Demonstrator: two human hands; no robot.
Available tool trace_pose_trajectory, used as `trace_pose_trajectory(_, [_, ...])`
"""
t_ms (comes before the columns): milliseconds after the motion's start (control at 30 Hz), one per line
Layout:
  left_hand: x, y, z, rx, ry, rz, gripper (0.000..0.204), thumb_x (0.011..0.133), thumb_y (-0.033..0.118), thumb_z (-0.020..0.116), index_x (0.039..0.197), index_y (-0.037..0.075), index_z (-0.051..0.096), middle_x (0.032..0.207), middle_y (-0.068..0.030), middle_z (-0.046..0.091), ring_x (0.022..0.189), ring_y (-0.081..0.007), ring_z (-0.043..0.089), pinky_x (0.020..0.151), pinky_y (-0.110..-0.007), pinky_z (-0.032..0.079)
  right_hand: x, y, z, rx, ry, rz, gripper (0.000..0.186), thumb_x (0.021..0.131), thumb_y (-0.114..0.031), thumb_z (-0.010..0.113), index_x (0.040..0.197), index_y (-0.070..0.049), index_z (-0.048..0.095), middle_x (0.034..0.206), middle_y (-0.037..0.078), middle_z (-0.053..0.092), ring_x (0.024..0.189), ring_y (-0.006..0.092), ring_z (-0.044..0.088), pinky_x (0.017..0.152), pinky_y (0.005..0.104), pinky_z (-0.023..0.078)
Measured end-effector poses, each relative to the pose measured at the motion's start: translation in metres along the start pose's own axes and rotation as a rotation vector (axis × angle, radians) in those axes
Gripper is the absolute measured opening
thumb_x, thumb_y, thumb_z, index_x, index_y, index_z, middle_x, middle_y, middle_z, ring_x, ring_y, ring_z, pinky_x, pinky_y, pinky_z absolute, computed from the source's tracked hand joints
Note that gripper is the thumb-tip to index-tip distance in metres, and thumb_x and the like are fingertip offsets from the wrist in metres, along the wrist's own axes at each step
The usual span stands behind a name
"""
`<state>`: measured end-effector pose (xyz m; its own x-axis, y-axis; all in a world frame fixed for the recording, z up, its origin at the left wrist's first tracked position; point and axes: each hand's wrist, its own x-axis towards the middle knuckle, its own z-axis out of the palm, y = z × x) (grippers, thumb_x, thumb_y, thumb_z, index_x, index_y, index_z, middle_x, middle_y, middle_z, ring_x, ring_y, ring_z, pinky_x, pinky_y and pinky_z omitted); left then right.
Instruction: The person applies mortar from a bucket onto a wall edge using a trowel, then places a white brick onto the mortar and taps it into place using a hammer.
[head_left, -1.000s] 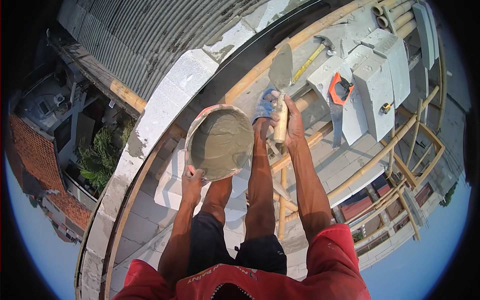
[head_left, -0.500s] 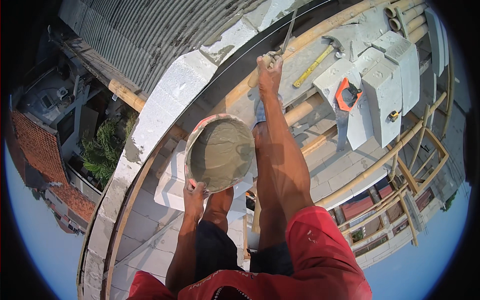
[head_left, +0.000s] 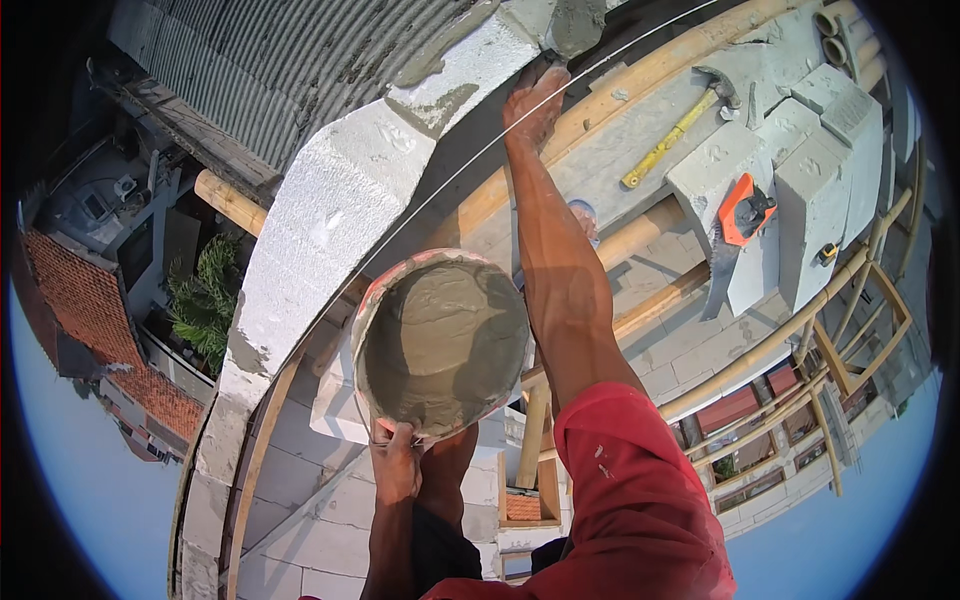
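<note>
One pale block wall (head_left: pixel 330 215) curves past at ten to eleven o'clock from the bucket (head_left: pixel 381 281), whose rim the left hand (head_left: pixel 397 455) grips at seven o'clock, fingers closed, with grey mortar (head_left: pixel 445 335) inside. Toward one o'clock the right hand (head_left: pixel 537 95) is curled at a trowel (head_left: pixel 577 28), its handle hidden, the blade over the wall's far end. Between one and two o'clock lies a yellow-handled hammer (head_left: pixel 670 142), and at two o'clock an orange-handled saw (head_left: pixel 736 240) overlaps white blocks (head_left: pixel 812 195).
</note>
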<state>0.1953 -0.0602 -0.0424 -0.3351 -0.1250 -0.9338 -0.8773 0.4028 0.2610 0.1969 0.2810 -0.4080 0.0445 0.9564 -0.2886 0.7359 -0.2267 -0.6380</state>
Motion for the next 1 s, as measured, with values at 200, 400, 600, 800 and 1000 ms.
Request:
trace_pose_trajectory(200, [0.006, 0.007, -0.001, 0.071, -0.054, -0.002, 0.039, 0.087, -0.003, 0.054, 0.125, 0.004, 0.051, 0.114, -0.0083, 0.060, 0.098, -0.0169, 0.063, 0.082, -0.032, 0.059, 0.006, 0.007, 0.004, 0.267, 0.066, 0.077, 0.035, 0.090, -0.002, 0.051, 0.123, 0.011, 0.046, 0.133, 0.037, 0.047, 0.120, 0.0479, 0.054, 0.103, 0.0467, 0.046])
trace_pose_trajectory(400, [0.008, 0.005, -0.003, 0.095, -0.043, -0.011, 0.042, 0.087, -0.002, 0.055, 0.128, 0.002, 0.051, 0.111, -0.0068, 0.061, 0.093, -0.0144, 0.063, 0.080, -0.029, 0.058, 0.002, 0.011, 0.007, -0.062, 0.169, -0.136, 0.032, 0.092, -0.005, 0.052, 0.120, 0.009, 0.047, 0.135, 0.034, 0.048, 0.122, 0.0461, 0.054, 0.105, 0.0465, 0.046])
trace_pose_trajectory(600, [0.016, -0.005, 0.005, 0.128, -0.084, -0.013, 0.033, 0.089, -0.001, 0.052, 0.121, 0.007, 0.053, 0.096, -0.0022, 0.061, 0.078, -0.0102, 0.064, 0.066, -0.026, 0.060, 0.038, 0.065, 0.008, 0.172, 0.163, 0.040, 0.038, 0.090, -0.010, 0.060, 0.121, 0.009, 0.048, 0.127, 0.032, 0.052, 0.116, 0.0470, 0.056, 0.099, 0.0496, 0.047])
trace_pose_trajectory(800, [0.013, 0.000, -0.016, 0.166, -0.048, 0.021, 0.040, 0.088, -0.002, 0.055, 0.127, -0.001, 0.052, 0.105, -0.0050, 0.062, 0.087, -0.0134, 0.062, 0.079, -0.030, 0.057, -0.010, 0.009, -0.004, 0.032, 0.020, 0.273, 0.034, 0.091, -0.012, 0.063, 0.118, 0.006, 0.053, 0.122, 0.029, 0.056, 0.113, 0.0448, 0.058, 0.093, 0.0489, 0.050])
trace_pose_trajectory(1000, [0.018, -0.007, -0.003, 0.207, -0.027, 0.042, 0.038, 0.087, -0.002, 0.054, 0.125, -0.001, 0.053, 0.103, -0.0052, 0.062, 0.086, -0.0132, 0.062, 0.077, -0.030, 0.056, -0.042, 0.001, -0.012, 0.352, 0.139, 0.352, 0.037, 0.092, -0.014, 0.067, 0.122, 0.003, 0.053, 0.112, 0.019, 0.064, 0.097, 0.0337, 0.067, 0.089, 0.0417, 0.053])
